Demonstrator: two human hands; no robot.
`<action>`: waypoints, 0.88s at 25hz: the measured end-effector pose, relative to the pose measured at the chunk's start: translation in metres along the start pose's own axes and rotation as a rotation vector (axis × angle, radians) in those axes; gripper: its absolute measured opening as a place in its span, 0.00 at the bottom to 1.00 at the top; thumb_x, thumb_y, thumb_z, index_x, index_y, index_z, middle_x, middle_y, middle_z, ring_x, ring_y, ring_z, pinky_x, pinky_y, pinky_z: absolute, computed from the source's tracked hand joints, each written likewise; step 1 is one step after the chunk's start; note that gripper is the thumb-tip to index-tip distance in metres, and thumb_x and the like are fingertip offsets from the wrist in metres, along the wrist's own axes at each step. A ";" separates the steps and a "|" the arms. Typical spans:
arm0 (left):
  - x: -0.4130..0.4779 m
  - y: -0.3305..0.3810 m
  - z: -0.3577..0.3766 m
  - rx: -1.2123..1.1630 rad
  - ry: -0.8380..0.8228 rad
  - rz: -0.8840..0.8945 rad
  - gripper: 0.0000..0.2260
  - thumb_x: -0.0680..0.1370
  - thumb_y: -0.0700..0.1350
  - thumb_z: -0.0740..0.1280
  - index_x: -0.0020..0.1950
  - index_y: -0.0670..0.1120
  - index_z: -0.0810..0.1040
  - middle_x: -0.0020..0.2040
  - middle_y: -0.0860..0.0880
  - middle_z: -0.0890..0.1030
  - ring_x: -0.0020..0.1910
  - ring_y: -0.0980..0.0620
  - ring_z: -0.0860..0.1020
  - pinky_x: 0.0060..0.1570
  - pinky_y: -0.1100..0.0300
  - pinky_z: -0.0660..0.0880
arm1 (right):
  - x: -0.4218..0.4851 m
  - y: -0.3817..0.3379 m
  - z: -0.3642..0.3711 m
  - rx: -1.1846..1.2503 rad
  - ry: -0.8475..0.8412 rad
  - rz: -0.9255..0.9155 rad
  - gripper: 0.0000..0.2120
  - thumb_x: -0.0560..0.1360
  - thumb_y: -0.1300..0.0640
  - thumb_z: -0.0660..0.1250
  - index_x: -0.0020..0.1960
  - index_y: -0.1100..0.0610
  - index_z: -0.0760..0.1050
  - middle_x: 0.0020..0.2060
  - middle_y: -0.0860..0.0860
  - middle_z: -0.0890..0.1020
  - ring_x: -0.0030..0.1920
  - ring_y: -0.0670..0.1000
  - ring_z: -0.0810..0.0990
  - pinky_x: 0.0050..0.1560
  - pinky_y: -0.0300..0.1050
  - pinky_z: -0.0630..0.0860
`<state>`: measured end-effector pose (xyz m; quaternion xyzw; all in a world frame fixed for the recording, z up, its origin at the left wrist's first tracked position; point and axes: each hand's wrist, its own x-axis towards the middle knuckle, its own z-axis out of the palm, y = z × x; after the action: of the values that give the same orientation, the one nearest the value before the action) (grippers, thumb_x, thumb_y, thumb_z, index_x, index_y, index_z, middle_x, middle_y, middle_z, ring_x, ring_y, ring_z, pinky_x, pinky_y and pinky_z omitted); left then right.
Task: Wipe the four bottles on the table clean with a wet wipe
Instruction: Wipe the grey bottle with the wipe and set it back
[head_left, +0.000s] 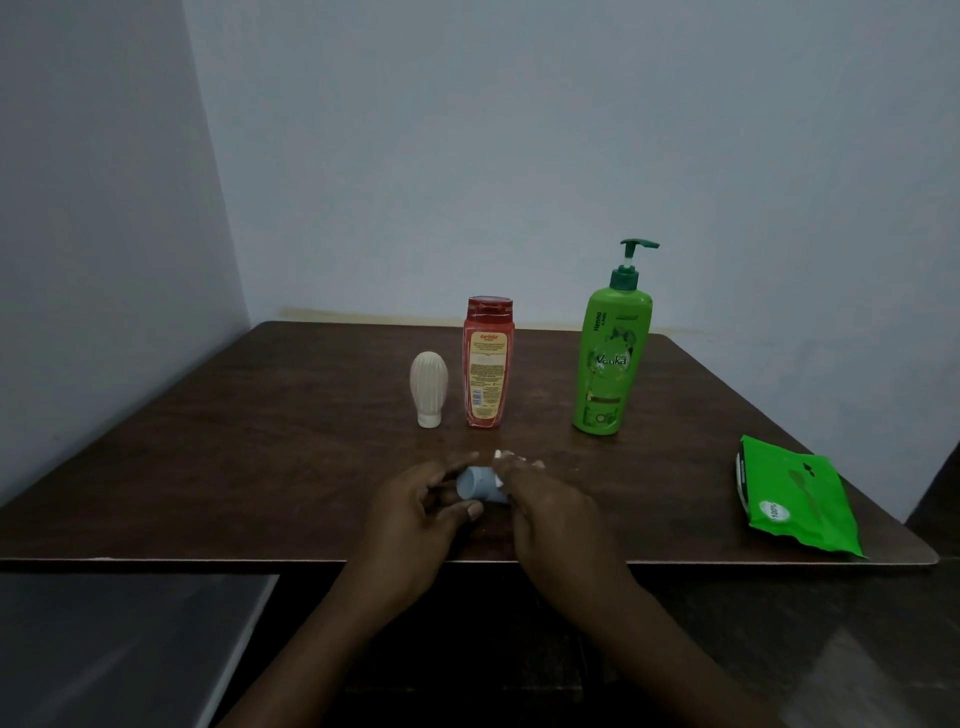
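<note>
The small pale-blue bottle (477, 484) lay on its side between the two hands, low over the near part of the dark wooden table (260, 441), not far in from its front edge. The left hand (415, 512) gripped the bottle's flat round end, fingers curled over the top and the thumb tucked underneath. The right hand (553, 506) was closed over the other end of the bottle with a white wet wipe (511, 458) under its fingers. Only crumpled bits of the wipe showed, past the fingertips and at the edge of the palm, so how much of the bottle it wrapped could not be told. Both hands were clamped, then: the left on the bottle, the right on the wipe pressed against it. Just beyond the grip stood the other three bottles, all upright and apart from one another. A white ribbed bottle (428, 384) was resting on its cap, slightly left of the hands. A red bottle (487, 374) with a yellow label stood just beside it, almost straight ahead of the grip. A tall green pump bottle (610, 364) stood farther off to the right. Well to the right of the hands, near the table's right edge, lay a green pack of wipes (797, 506), flat and slightly askew. Behind it all rose a plain pale wall (519, 156), and below the grip, to the left of the forearms, sat a dull grey surface (104, 634).
</note>
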<state>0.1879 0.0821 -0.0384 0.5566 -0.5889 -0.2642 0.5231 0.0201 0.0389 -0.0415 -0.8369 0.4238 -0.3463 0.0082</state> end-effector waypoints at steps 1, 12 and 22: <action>0.001 0.000 0.000 -0.013 0.011 -0.006 0.21 0.76 0.35 0.75 0.61 0.58 0.82 0.54 0.61 0.86 0.55 0.64 0.83 0.54 0.65 0.81 | 0.001 -0.003 0.001 -0.008 0.000 -0.035 0.22 0.76 0.62 0.57 0.68 0.57 0.74 0.66 0.53 0.78 0.67 0.50 0.75 0.69 0.43 0.69; 0.004 -0.005 0.001 0.090 0.026 -0.017 0.16 0.79 0.44 0.72 0.67 0.55 0.80 0.57 0.62 0.83 0.56 0.66 0.80 0.57 0.70 0.75 | -0.003 0.035 -0.023 -0.234 -0.127 0.035 0.21 0.75 0.61 0.59 0.67 0.54 0.75 0.60 0.53 0.82 0.58 0.53 0.81 0.58 0.46 0.76; 0.004 0.000 0.002 0.060 0.047 -0.010 0.13 0.78 0.42 0.73 0.53 0.61 0.82 0.50 0.68 0.84 0.51 0.66 0.83 0.50 0.69 0.77 | 0.008 -0.013 -0.011 -0.010 -0.123 -0.070 0.25 0.76 0.61 0.56 0.73 0.57 0.68 0.71 0.53 0.72 0.72 0.50 0.69 0.73 0.38 0.56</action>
<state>0.1865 0.0779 -0.0376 0.5809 -0.5813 -0.2359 0.5187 0.0259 0.0439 -0.0246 -0.8709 0.3947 -0.2923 0.0177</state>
